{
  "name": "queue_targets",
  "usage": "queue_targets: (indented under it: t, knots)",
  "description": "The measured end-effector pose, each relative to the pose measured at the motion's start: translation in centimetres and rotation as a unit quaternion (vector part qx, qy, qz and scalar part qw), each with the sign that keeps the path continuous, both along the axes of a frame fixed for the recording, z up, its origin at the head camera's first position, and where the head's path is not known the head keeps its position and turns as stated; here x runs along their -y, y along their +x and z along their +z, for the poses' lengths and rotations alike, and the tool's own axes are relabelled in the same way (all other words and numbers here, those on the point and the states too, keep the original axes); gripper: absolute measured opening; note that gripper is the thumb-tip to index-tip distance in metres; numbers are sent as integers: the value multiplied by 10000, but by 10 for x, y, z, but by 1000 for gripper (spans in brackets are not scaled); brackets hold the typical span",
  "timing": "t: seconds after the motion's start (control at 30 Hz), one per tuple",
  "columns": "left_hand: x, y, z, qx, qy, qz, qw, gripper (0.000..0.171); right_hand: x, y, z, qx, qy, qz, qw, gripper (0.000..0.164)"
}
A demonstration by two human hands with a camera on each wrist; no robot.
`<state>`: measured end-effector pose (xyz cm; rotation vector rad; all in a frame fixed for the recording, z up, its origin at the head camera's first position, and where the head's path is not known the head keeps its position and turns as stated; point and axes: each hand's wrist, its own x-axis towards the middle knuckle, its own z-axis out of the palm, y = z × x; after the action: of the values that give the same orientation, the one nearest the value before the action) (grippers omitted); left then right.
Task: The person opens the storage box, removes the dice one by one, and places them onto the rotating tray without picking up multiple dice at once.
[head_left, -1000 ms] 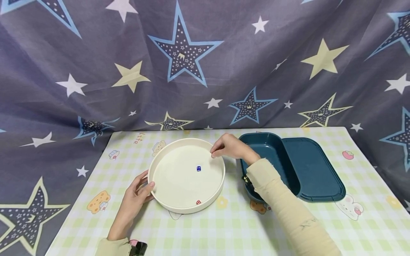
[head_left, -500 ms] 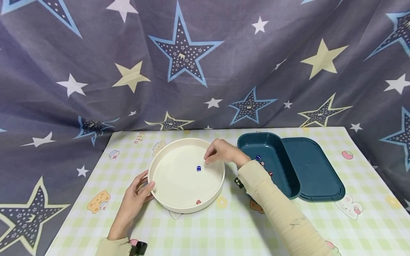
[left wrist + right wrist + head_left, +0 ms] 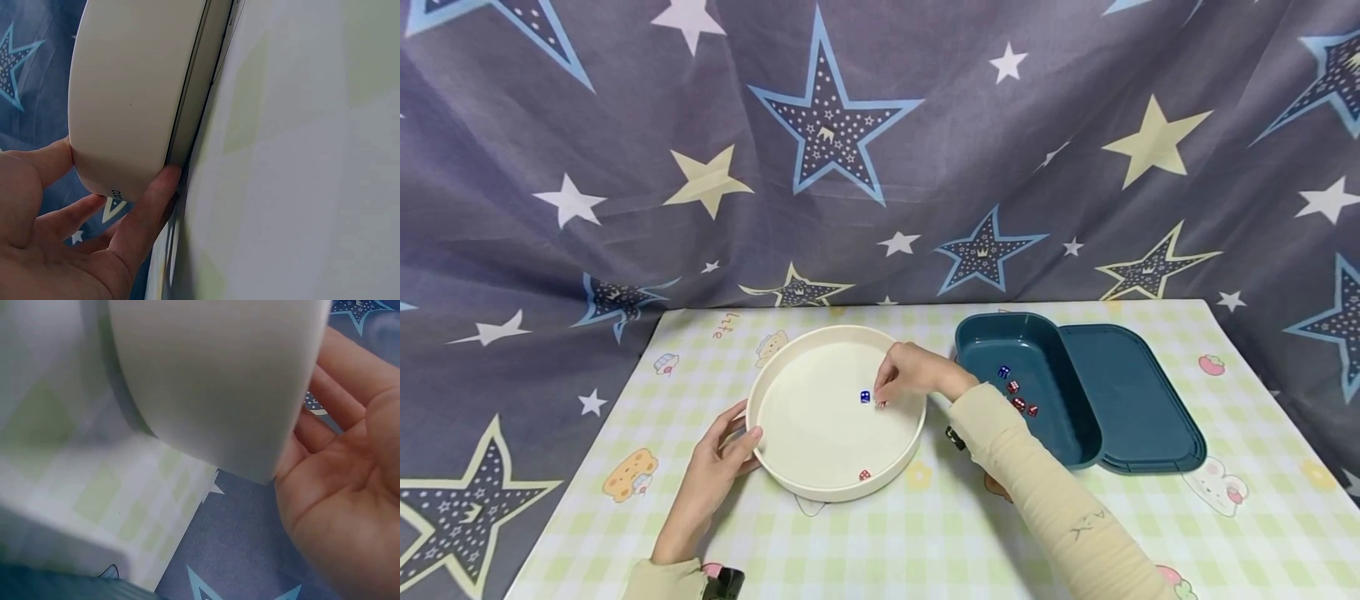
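A round cream tray (image 3: 808, 417) with a low wall stands on the table. My left hand (image 3: 724, 457) grips its left side, thumb over the rim; in the left wrist view, fingers (image 3: 144, 215) of that hand lie against the outer wall and lower edge. Inside the tray, my right hand (image 3: 913, 371) reaches over the right wall and pinches a red die (image 3: 882, 404) low near the floor. Just left of it sits a blue die (image 3: 865, 397). Another red die (image 3: 865, 474) rests by the front wall. In the right wrist view, the tray wall hides the right fingertips.
A dark teal box (image 3: 1078, 417) stands to the right, holding a blue die (image 3: 1004, 372) and several red dice (image 3: 1018, 404). Its matching lid (image 3: 1138, 400) lies flat against its right side. Behind the checked tablecloth (image 3: 865, 550) hangs a star-patterned curtain (image 3: 1045, 108).
My right hand has moved left and down from the tray's right rim to beside the blue die, carrying the red die. The left hand keeps its hold. Dice in the teal box came into view.
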<state>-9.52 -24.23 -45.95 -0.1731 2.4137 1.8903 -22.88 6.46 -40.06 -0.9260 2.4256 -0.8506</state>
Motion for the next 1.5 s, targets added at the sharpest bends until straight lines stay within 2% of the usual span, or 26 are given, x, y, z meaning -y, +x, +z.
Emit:
queue_targets:
  t: [0.4,0.73,1.13,1.5]
  knots:
    - [-1,1,3,37,39,-21,10000,64,-3,1,1,207,-120,-6,9997,8]
    - [0,0,0,-7,20,-34,10000,64,-8,2,18,346,-272,-99,9990,11]
    - [0,0,0,27,-12,-43,10000,65,-36,2,34,2,-322,-355,9988,10]
    - [0,1,-1,-20,-97,-62,9999,65,-58,-1,38,-285,-595,-392,9971,10]
